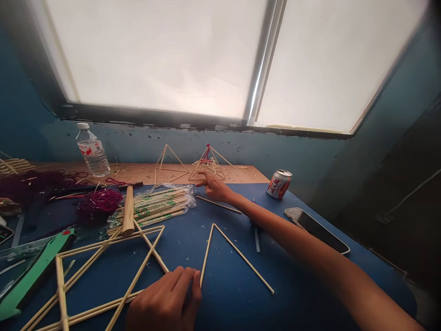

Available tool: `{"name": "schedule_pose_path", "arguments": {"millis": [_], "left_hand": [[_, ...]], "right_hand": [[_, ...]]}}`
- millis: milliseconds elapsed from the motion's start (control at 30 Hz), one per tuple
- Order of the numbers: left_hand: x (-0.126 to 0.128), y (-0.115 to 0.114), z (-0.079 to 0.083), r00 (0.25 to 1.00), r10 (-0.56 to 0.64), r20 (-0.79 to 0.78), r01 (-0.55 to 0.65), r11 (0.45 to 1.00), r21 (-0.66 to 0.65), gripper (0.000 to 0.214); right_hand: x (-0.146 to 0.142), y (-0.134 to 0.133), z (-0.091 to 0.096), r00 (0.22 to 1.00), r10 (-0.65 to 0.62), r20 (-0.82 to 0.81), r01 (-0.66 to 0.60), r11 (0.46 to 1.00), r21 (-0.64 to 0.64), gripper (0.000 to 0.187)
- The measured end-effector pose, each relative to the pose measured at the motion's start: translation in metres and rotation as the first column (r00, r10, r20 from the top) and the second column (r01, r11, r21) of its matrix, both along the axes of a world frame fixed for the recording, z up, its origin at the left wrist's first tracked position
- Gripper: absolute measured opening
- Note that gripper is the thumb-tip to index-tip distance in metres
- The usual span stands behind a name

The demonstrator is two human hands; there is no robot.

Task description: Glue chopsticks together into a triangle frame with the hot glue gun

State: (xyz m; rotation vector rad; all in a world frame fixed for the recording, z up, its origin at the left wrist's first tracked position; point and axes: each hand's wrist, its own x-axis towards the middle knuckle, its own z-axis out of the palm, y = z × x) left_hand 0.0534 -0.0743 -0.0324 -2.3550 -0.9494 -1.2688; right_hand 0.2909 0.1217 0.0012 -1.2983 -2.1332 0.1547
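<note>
My right hand [213,186] reaches across the blue mat, its fingers spread and empty, just in front of a stick pyramid bound with red thread [207,154]. A bare stick pyramid [177,158] stands to its left. A loose bamboo stick [218,204] lies under my right wrist. My left hand [165,299] sits at the near edge, its fingertips gripping the lower end of one arm of a V-shaped bamboo stick frame [244,259]. Left of it lies a larger lashed stick frame [110,240], with a wooden handle [128,211] resting on it.
A plastic-wrapped bundle of chopsticks [155,207] and maroon yarn [99,204] lie at left. A water bottle [93,151] stands at the back. A soda can [279,184] and a phone [315,230] lie at right, below a bright window [155,55].
</note>
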Motion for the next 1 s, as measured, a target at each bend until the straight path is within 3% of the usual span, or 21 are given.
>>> {"name": "schedule_pose_path", "arguments": {"millis": [233,433,600,1000], "left_hand": [[0.000,-0.001,0.001,1.000,0.010,0.005,-0.010,1.000,-0.005,0.034],[0.000,-0.001,-0.001,1.000,0.011,0.001,-0.011,1.000,-0.026,0.033],[0.000,0.000,0.000,1.000,0.009,-0.004,-0.009,1.000,-0.004,0.033],[-0.001,-0.001,-0.002,1.000,0.002,0.011,-0.002,1.000,-0.015,0.032]], "right_hand": [[0.000,0.000,-0.005,0.997,0.027,0.067,-0.020,0.994,-0.104,0.076],[-0.003,-0.001,0.003,0.966,0.040,0.255,-0.029,0.998,-0.047,0.074],[-0.001,0.008,0.002,0.979,0.021,0.203,-0.023,1.000,0.006,0.077],[0.002,0.024,-0.012,0.981,0.029,0.194,-0.013,0.996,-0.085,0.075]]}}
